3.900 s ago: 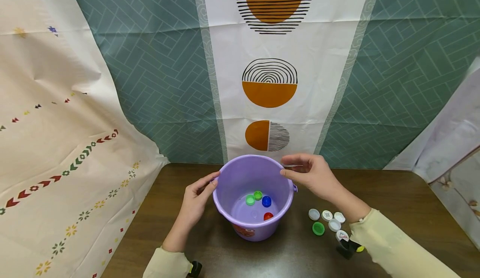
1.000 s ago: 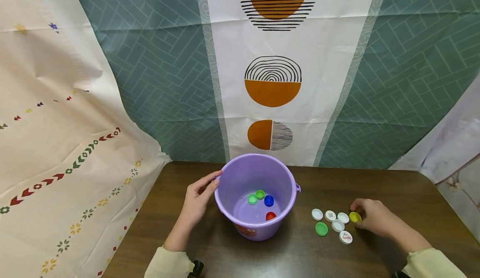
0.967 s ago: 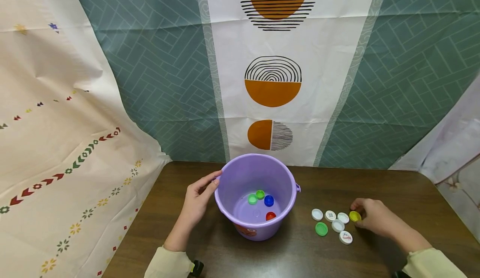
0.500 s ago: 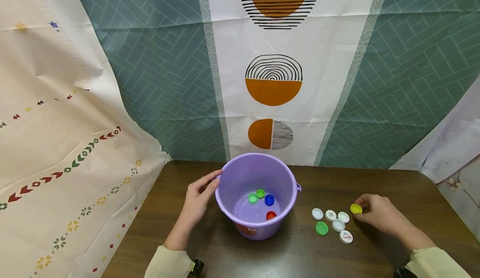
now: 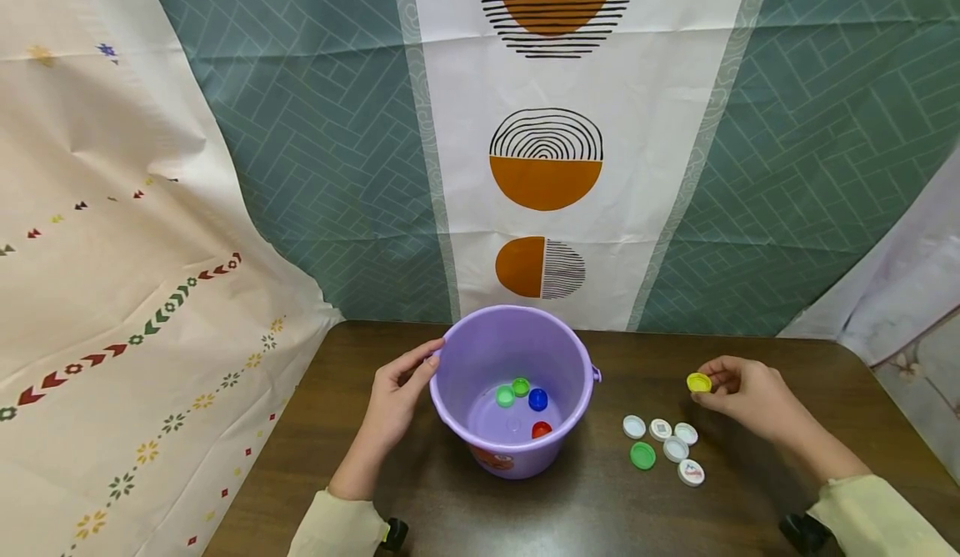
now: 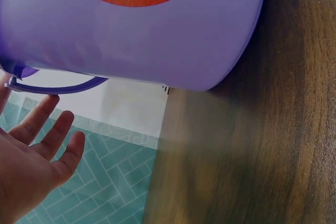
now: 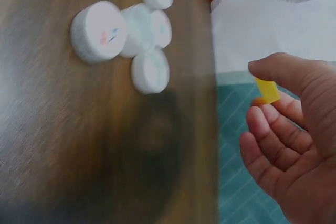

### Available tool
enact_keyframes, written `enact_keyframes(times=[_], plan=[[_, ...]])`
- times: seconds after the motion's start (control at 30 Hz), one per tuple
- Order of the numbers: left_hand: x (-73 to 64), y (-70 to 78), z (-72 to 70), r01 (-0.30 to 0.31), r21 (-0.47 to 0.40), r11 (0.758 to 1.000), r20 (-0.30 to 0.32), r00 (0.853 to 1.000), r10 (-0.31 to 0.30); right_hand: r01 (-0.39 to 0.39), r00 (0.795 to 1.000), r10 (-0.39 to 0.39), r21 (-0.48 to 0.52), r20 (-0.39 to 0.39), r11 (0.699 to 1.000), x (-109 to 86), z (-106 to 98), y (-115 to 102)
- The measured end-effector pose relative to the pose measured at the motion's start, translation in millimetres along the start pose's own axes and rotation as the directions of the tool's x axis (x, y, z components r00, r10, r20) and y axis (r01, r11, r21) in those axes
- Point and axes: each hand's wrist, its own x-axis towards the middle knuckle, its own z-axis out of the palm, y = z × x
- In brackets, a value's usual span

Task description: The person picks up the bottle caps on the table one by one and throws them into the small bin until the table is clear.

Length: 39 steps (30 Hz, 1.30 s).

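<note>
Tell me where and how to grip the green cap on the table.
The green cap is probably best pinched across its rim at left and right, coming down from the person's side: it lies flat and round, with white caps close beyond it and to its right, but none on its near side.

The table (image 5: 570, 515) bears a bucket (image 5: 498, 348) and six caps (image 5: 676, 449).

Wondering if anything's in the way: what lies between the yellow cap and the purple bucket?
The head view shows only bare tabletop between the yellow cap in the right hand and the purple bucket; white caps lie lower in frame.
</note>
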Motion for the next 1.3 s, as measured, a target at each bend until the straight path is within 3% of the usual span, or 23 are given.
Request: enact_keyframes(times=[0.23,0.57,0.9,1.17,1.3], plan=[[-0.7,0.2,-1.2,-0.006,0.012,1.0,0.005,1.0,0.006,0.037,0.999,-0.034,0.081,-0.039,0.996,9.0,-3,-26],[-1.1,0.2,-1.5,-0.007,0.027,1.0,0.009,1.0,0.007,0.092,0.996,-0.088,0.227,-0.03,0.97,18.4,-6,-65],[-5.3,23.7,1.8,-0.014,0.011,1.0,0.023,1.0,0.014,0.145,0.989,-0.133,0.332,-0.059,0.932,28.8,-7,-98],[-1.9,-0.6,-1.9,-0.01,0.004,1.0,0.018,1.0,0.01,0.168,0.986,-0.159,0.37,-0.055,0.914,34.1,-11,-126],[-0.7,-5.1,-2.5,-0.014,0.008,1.0,0.015,1.0,0.014,0.173,0.985,-0.166,0.399,-0.053,0.9,36.8,-10,-138]])
